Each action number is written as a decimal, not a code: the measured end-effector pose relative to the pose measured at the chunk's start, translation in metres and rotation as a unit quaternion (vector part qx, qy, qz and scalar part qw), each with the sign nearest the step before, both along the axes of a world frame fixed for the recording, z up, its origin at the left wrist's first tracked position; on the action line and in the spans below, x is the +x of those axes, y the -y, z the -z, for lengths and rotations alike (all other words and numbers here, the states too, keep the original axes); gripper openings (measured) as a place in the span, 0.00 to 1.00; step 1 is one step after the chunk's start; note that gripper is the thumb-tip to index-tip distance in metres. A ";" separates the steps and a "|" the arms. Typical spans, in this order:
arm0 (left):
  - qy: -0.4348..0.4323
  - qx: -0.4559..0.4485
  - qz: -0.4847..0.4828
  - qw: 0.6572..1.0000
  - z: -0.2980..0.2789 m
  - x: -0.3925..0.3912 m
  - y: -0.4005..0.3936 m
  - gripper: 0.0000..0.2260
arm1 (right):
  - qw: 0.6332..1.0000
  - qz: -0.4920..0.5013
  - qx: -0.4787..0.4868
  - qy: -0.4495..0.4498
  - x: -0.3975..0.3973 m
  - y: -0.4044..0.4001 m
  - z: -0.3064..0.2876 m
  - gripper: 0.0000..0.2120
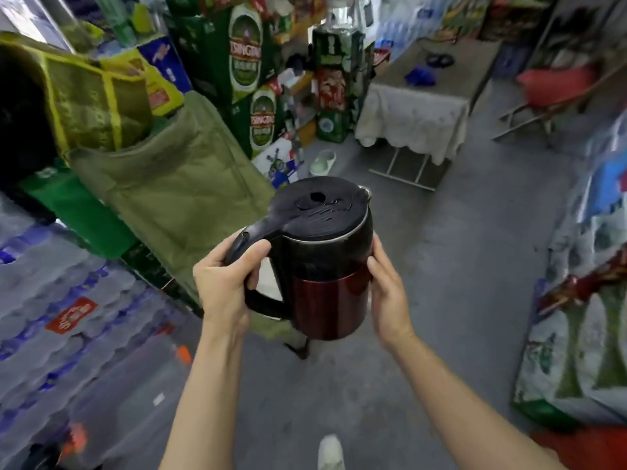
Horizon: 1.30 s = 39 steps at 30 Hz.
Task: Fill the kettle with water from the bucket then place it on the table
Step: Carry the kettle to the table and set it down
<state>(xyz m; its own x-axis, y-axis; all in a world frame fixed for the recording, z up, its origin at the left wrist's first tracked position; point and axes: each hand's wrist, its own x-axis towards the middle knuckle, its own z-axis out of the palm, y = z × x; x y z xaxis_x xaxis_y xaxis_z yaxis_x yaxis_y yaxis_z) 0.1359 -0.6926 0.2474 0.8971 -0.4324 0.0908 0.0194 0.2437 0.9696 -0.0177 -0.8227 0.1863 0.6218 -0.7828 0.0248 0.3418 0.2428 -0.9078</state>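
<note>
The kettle (327, 266), a glossy cylinder, black over red, lid closed and contents hidden, is held upright above the concrete floor (475, 252). The left hand (222, 283) curls round its handle (259, 301). The right hand (386, 286) presses flat against its side.

kettle (322, 259) — well before table (414, 110)

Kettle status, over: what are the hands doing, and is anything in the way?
Left hand grips the kettle by its handle, right hand pressed to its side. Kettle upright, lid shut, held over the floor. Pale slipper on floor before the table.
</note>
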 end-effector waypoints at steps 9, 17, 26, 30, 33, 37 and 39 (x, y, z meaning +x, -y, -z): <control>-0.031 0.005 0.162 0.986 0.000 0.007 0.172 0.12 | 0.992 0.126 0.013 0.021 -0.021 0.120 0.001 0.24; -0.024 0.000 0.258 0.966 0.004 -0.019 0.348 0.14 | 0.981 0.192 -0.019 0.010 -0.063 0.269 -0.001 0.24; -0.033 -0.021 0.281 0.959 0.010 -0.046 0.541 0.19 | 0.979 0.203 -0.022 0.006 -0.095 0.455 -0.012 0.24; -0.031 -0.027 0.289 0.956 0.008 -0.043 0.625 0.19 | 0.977 0.209 -0.043 -0.011 -0.093 0.538 -0.014 0.25; -0.031 -0.031 0.297 0.954 0.004 -0.037 0.690 0.20 | 0.978 0.203 -0.047 -0.006 -0.087 0.602 -0.019 0.24; -0.021 -0.033 0.310 0.950 -0.003 -0.030 0.781 0.14 | 0.976 0.214 -0.035 -0.003 -0.082 0.687 -0.023 0.24; -0.025 -0.026 0.308 0.951 -0.005 -0.029 0.825 0.11 | 0.973 0.226 -0.033 -0.006 -0.080 0.730 -0.025 0.25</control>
<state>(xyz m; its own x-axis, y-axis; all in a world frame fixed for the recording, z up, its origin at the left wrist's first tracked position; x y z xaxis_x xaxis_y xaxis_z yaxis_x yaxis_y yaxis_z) 0.1067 -1.5172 0.2528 0.4798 -0.8727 0.0903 0.2204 0.2195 0.9504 -0.0977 -1.5524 0.2112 0.2140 -0.9736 0.0793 0.3889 0.0105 -0.9212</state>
